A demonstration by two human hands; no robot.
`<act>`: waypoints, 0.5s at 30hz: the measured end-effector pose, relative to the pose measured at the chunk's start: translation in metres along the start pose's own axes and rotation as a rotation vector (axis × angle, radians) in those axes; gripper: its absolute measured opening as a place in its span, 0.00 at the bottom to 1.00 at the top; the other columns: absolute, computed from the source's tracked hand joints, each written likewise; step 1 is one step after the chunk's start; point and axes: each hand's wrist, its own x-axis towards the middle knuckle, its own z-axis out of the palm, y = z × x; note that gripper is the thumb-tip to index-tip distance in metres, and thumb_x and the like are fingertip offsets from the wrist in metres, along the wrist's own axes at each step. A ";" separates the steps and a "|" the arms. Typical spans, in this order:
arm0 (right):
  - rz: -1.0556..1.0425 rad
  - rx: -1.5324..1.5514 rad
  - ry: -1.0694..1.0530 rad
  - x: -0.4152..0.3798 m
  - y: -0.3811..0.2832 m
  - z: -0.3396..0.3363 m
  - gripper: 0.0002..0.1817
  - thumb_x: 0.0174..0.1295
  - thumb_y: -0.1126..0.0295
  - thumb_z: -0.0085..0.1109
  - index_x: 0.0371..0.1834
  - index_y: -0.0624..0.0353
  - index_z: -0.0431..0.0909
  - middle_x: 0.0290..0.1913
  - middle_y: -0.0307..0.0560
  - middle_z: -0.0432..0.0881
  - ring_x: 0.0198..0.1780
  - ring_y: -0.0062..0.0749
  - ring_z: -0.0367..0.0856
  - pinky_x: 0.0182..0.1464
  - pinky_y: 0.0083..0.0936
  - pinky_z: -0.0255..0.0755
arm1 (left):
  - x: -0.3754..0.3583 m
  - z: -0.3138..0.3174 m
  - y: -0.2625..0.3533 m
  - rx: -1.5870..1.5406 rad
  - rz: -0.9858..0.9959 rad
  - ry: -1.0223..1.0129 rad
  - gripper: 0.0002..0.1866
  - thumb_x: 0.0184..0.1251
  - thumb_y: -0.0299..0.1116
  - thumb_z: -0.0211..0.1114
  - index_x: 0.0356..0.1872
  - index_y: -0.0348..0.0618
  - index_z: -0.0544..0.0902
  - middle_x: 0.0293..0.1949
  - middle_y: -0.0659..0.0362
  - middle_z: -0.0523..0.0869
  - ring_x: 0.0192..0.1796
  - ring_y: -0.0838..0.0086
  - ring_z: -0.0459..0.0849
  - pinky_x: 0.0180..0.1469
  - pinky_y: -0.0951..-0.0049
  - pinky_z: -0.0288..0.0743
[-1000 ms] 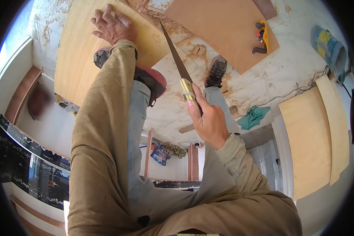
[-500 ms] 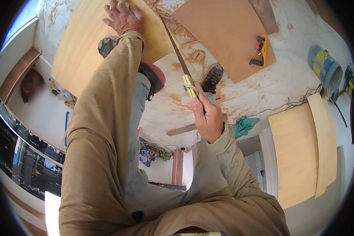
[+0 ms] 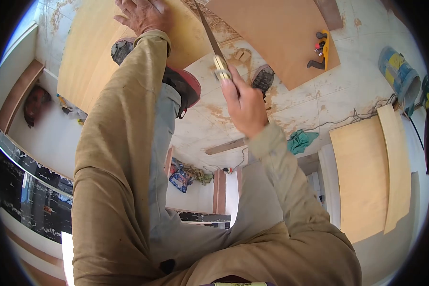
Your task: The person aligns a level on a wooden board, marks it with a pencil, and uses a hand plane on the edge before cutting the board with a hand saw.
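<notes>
My right hand (image 3: 245,105) is wrapped round the pale handle of a handsaw (image 3: 209,33). Its narrow dark blade points up and away along the edge of a light plywood sheet (image 3: 190,43). Flat on that sheet, fingers spread, rests my left hand (image 3: 144,16) near the top of the view. One of my shoes (image 3: 188,90) is by the near edge of the sheet, and the other shoe (image 3: 263,77) stands on the tiled floor right of the saw.
A brown board (image 3: 281,43) lies to the right with a yellow hand plane (image 3: 321,50) on it. Farther right are a blue bucket (image 3: 398,76) and leaning plywood pieces (image 3: 362,176). A green cloth (image 3: 301,141), a cable (image 3: 355,116) and a wood strip (image 3: 225,146) lie on the dusty floor.
My right hand and the saw have moved up and slightly left, the blade sliding farther along the sheet's edge. My left hand stays pressed on the plywood; the view has shifted slightly.
</notes>
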 end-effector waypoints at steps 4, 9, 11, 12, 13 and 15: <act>-0.106 0.091 0.078 0.050 0.001 0.022 0.30 0.78 0.51 0.51 0.70 0.65 0.75 0.28 0.65 0.85 0.31 0.61 0.87 0.33 0.49 0.77 | 0.004 0.009 -0.007 -0.179 0.033 0.047 0.24 0.76 0.44 0.55 0.71 0.58 0.73 0.79 0.52 0.62 0.84 0.43 0.50 0.79 0.26 0.35; -0.022 0.074 0.057 -0.037 -0.001 -0.010 0.30 0.78 0.50 0.52 0.73 0.61 0.75 0.26 0.64 0.85 0.28 0.60 0.86 0.33 0.48 0.78 | 0.010 0.011 -0.010 -0.151 0.051 0.026 0.23 0.77 0.44 0.55 0.71 0.58 0.73 0.78 0.53 0.62 0.84 0.44 0.49 0.79 0.27 0.36; -0.017 0.029 0.050 0.014 0.005 0.009 0.30 0.78 0.48 0.50 0.72 0.60 0.75 0.27 0.64 0.85 0.30 0.63 0.86 0.35 0.51 0.79 | 0.001 0.008 -0.010 -0.145 0.063 -0.001 0.23 0.77 0.44 0.55 0.71 0.58 0.72 0.79 0.53 0.62 0.85 0.45 0.48 0.79 0.27 0.36; -0.077 0.009 0.074 0.050 0.009 0.024 0.31 0.78 0.47 0.48 0.71 0.61 0.76 0.27 0.64 0.85 0.32 0.65 0.86 0.36 0.53 0.79 | 0.002 0.012 -0.012 -0.141 0.061 0.009 0.23 0.78 0.44 0.54 0.71 0.58 0.72 0.79 0.53 0.62 0.85 0.45 0.48 0.79 0.27 0.35; -0.080 0.011 0.078 0.058 0.007 0.026 0.32 0.78 0.46 0.48 0.70 0.61 0.76 0.27 0.64 0.85 0.33 0.66 0.86 0.37 0.54 0.79 | 0.007 0.014 -0.013 -0.136 0.060 0.030 0.24 0.78 0.44 0.54 0.72 0.58 0.72 0.79 0.53 0.62 0.85 0.45 0.48 0.79 0.27 0.35; -0.058 0.023 0.085 0.059 0.000 0.027 0.33 0.78 0.44 0.46 0.70 0.62 0.76 0.27 0.64 0.85 0.35 0.68 0.85 0.38 0.56 0.78 | 0.004 0.010 -0.011 -0.152 0.030 0.024 0.23 0.78 0.43 0.54 0.71 0.57 0.72 0.79 0.53 0.62 0.85 0.46 0.48 0.79 0.27 0.35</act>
